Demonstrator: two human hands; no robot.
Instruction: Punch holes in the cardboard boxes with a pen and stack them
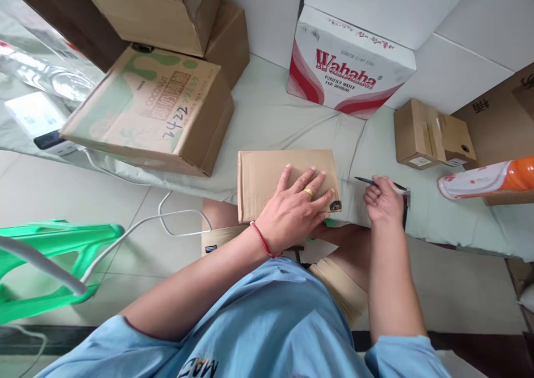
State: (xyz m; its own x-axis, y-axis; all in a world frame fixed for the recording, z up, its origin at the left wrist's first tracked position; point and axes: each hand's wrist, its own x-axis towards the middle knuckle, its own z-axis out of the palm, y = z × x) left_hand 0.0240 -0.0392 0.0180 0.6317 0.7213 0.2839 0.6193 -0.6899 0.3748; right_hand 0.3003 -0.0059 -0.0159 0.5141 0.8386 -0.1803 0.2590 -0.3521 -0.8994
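Observation:
My left hand [294,208] lies flat with fingers spread on top of a small brown cardboard box [262,172]. The box rests at the front edge of the cloth-covered surface, a dark round mark at its near right corner. To the right of it, my right hand [384,200] is closed around a pen [365,181], its dark tip pointing left toward the box but apart from it. A dark flat object [405,214] shows partly behind my right hand; I cannot make out what it is.
A coconut drink carton [146,105] stands at left, beside a white device [39,119]. A Wahaha water carton [346,66] is at the back. At right are a small taped box [431,133] and an orange-capped bottle [484,179]. A green stool [62,267] stands lower left.

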